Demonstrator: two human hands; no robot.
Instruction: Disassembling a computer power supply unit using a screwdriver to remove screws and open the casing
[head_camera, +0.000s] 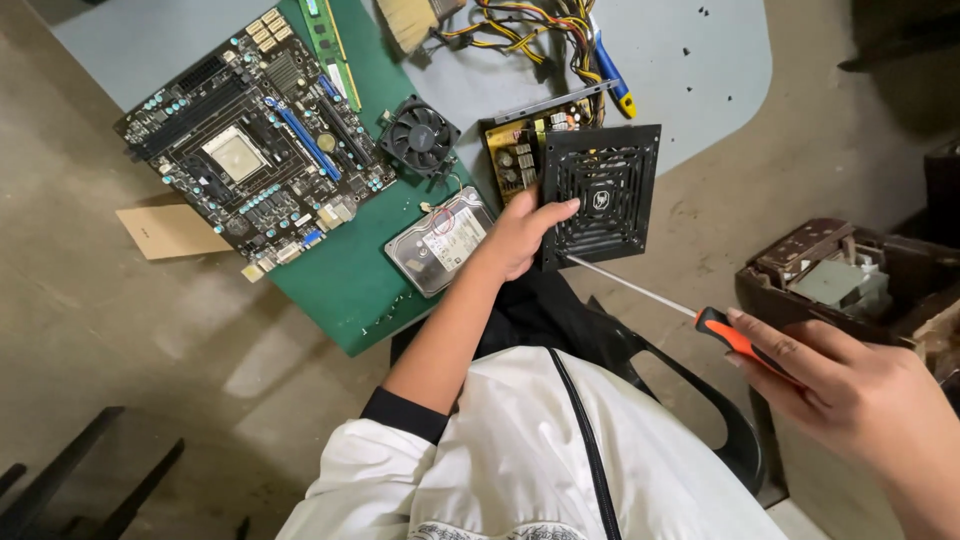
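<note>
**At the desk's near edge: vented cover in one hand, driver in the other**

Under my left hand (520, 238) sits the black power supply cover (603, 195), a square perforated panel with a round fan grille. Thumb lies along its left rim, fingers wrapped behind; held, not pinched hard. It stands tilted up off the open power supply (520, 150), whose circuit board and coils show just behind it.

My right hand (860, 395) is closed around the orange handle of a screwdriver (690, 312). Its long thin shaft points up-left, tip touching or nearly touching the cover's lower left corner; I cannot tell which.

Handling, as I judge it: the cover looks like thin sheet metal, light, stiff, likely sharp along stamped edges. Best held by the solid rim, not the grille bars. The board beneath is fragile; keep the shaft clear of it.

Outward: a hard drive (440, 243) lies just beside my left wrist on the green mat (340, 290). A small black fan (420, 135) sits near it, a motherboard (255, 150) well to the left. Bundled wires (530, 30) trail away at the top, beside a brush (408, 20).

Room: the desk (700, 70) edge runs close below the cover, so anything dropped goes to my lap or the floor. Open desk surface lies to the upper right. A brown box of parts (850, 280) stands to the right, near the handle.
</note>
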